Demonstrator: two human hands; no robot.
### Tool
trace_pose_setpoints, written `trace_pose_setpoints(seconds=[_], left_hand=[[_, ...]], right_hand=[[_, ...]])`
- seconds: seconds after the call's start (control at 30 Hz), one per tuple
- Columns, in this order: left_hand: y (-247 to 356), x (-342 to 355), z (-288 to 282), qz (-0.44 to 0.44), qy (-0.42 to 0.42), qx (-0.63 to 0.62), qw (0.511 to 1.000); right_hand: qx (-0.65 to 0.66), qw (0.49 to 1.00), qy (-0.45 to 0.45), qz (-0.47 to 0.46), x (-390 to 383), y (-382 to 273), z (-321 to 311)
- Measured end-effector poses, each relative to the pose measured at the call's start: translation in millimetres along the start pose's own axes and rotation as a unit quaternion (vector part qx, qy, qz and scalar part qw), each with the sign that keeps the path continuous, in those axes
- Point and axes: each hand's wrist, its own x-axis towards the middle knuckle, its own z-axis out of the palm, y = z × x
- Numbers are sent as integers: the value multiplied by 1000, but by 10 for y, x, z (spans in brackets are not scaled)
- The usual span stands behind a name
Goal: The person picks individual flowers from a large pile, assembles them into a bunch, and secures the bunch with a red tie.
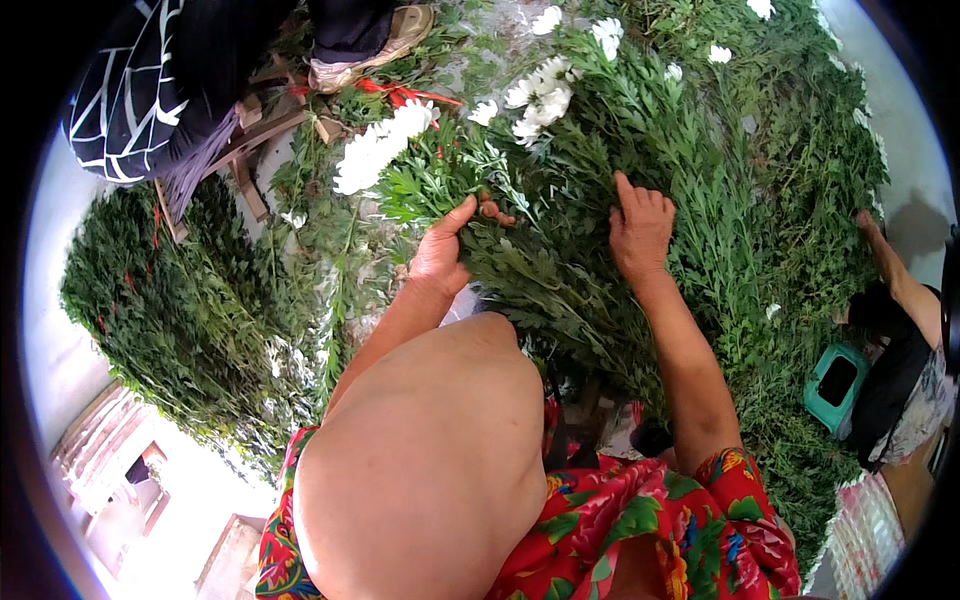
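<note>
My left hand (438,256) is closed around the leafy stems of a bunch of white chrysanthemums (375,152). Its thumb lies on the near side, and fingertips show past the leaves. The white heads of this bunch point to the far left. Over the green foliage to the right is my right hand (642,230), its index finger stretched forward and the others bent. It touches or hovers just above the leaves, with no stem visible in it. Beyond both hands lie more white chrysanthemum heads (541,98), with a leafy pile of stems (705,230) reaching to the right.
A big heap of cut stems (170,300) lies at left, below a wooden frame (250,150) with purple strands. Red ties (405,95) lie near another person's shoe (372,48). At far right, another person's arm (895,265) reaches toward the flowers beside a green plastic stool (836,388).
</note>
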Motion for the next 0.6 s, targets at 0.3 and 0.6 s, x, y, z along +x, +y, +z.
trace_pose_setpoints(seconds=[0.3,0.6], left_hand=[[-4,19,-31,-18,-16,0,1000],[-27,53,182,5,-45,30,999]], right_hand=[[274,959,69,5,-89,9,-769],[332,937,109,10,129,-214,-1269]])
